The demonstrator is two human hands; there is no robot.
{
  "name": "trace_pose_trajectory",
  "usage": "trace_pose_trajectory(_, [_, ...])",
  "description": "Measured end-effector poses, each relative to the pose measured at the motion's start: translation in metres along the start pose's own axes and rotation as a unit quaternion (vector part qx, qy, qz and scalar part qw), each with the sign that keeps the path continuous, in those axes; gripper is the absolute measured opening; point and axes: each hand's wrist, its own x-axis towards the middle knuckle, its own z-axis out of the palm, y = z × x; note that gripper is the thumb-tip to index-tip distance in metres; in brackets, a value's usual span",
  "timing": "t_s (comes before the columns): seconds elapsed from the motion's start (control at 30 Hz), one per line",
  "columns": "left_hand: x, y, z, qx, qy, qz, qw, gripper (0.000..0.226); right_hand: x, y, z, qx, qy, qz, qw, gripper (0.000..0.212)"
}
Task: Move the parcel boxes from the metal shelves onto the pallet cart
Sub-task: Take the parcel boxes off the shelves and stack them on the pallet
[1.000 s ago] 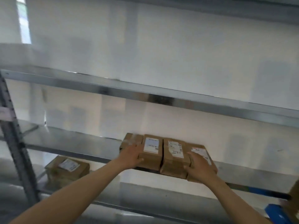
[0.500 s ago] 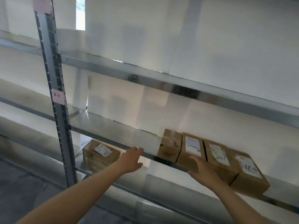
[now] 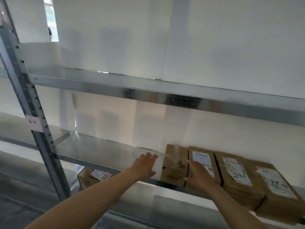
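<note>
White wall panels (image 3: 214,47) fill far side ahead of me. Narrow window slit (image 3: 52,19) far left, up high, view through it blurred. Pale paper tag (image 3: 35,123) at left, writing unreadable. Grey floor (image 3: 14,212) near left, below me.

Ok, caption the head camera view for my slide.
Right hand rests on shelved parcel boxes; left hand open beside them.

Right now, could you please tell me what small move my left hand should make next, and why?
Probably bring the left hand right, onto the outer side of the end box: it is open over the bare shelf, clear of every box, while the right hand rests on the second box.
</note>
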Motion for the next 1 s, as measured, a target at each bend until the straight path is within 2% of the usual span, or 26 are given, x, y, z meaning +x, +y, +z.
trace_pose_trajectory(0.2, [0.05, 0.026, 0.027, -0.026, -0.021, 0.021, 0.999, 0.062, 0.019, 0.011, 0.015, 0.02, -0.011, 0.015, 1.0, 0.06])
trace_pose_trajectory(0.4, [0.081, 0.038, 0.043, -0.046, -0.054, -0.011, 0.997, 0.063, 0.025, 0.017, 0.029, 0.031, 0.025, -0.007, 0.999, 0.062])
trace_pose_trajectory(0.5, [0.087, 0.033, 0.048, -0.07, -0.061, -0.002, 0.996, 0.064, 0.033, 0.017, 0.033, 0.015, 0.036, -0.015, 0.999, 0.064])
trace_pose_trajectory(0.67, [0.094, 0.0, 0.036, -0.059, -0.063, 0.031, 0.996, 0.06, 0.045, 0.005, 0.033, 0.03, 0.048, -0.002, 0.998, 0.051])
trace_pose_trajectory(0.77, [0.099, -0.023, 0.031, -0.03, -0.084, 0.095, 0.991, 0.044, 0.054, -0.01, 0.036, 0.032, 0.016, 0.007, 0.999, 0.067])
trace_pose_trajectory(0.8, [0.104, -0.031, 0.035, -0.042, -0.064, 0.122, 0.99, 0.041, 0.058, -0.016, 0.039, 0.033, 0.0, 0.012, 0.999, 0.075])
trace_pose_trajectory(0.87, [0.116, -0.044, 0.04, -0.083, -0.047, 0.158, 0.983, 0.05, 0.066, -0.026, 0.044, 0.045, -0.02, 0.03, 0.998, 0.086])
trace_pose_trajectory(0.93, [0.105, -0.037, 0.023, -0.102, -0.099, 0.137, 0.98, 0.04, 0.075, -0.031, 0.048, 0.068, -0.027, 0.066, 0.995, 0.089])
trace_pose_trajectory(0.97, [0.1, -0.036, 0.015, -0.127, -0.139, 0.114, 0.975, 0.043, 0.078, -0.033, 0.048, 0.08, -0.035, 0.089, 0.992, 0.087])
trace_pose_trajectory(1.0, [0.107, -0.039, 0.019, -0.144, -0.139, 0.098, 0.975, 0.053, 0.079, -0.034, 0.049, 0.09, -0.037, 0.108, 0.989, 0.085])
